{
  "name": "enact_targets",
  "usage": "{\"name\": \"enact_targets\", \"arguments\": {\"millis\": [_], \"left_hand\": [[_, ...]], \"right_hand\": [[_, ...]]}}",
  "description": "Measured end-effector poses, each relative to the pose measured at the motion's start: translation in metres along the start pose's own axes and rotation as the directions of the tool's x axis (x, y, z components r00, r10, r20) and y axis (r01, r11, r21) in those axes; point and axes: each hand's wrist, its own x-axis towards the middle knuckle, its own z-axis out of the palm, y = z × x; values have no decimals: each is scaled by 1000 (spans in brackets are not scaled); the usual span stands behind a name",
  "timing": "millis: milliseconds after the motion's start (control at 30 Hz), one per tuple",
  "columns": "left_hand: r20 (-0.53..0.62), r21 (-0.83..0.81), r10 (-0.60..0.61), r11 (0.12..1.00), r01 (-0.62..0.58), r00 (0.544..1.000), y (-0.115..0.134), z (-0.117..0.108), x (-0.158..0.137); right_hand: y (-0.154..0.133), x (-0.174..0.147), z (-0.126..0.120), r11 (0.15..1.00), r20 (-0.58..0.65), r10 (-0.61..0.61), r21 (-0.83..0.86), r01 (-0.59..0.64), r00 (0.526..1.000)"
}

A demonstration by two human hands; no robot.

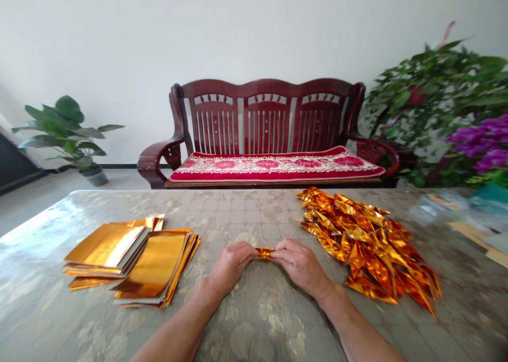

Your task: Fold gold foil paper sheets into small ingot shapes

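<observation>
Between my two hands is a small piece of folded gold foil paper (264,253), just above or on the table. My left hand (235,264) pinches its left end, and my right hand (297,261) pinches its right end. Only the shiny middle shows; the fingers cover both ends. To the left lie two overlapping stacks of flat gold foil paper sheets (159,259), some with grey-white undersides showing. On the right is a heap of folded, pointed gold foil paper pieces (361,240).
The table (238,214) has a patterned grey cover. At its right side lie clear plastic wrapping (438,206) and tan cardboard-like strips (476,237). Behind stands a dark red wooden bench (265,89) with a floral cushion (278,165). Potted plants flank it.
</observation>
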Motion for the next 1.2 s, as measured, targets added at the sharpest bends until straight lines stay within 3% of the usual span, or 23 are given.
{"name": "enact_targets", "arguments": {"millis": [267, 567, 867, 1200], "left_hand": [[-54, -65, 2, 998, -5, 999, 0, 1, 0], [-33, -73, -2, 997, 0, 999, 3, 2, 3], [-50, -90, -12, 996, 8, 999, 4, 2, 2], [8, -108, -12, 994, 13, 1000, 9, 1, 4]], "right_hand": [[1, -3, 8, 995, -46, 27, 98, -22, 999], [-1, -2, 15, 977, -83, 95, 201, -77, 992], [1, -3, 18, 971, -80, 115, 221, -95, 990], [0, -2, 16, 965, -102, 125, 243, -97, 987]]}}
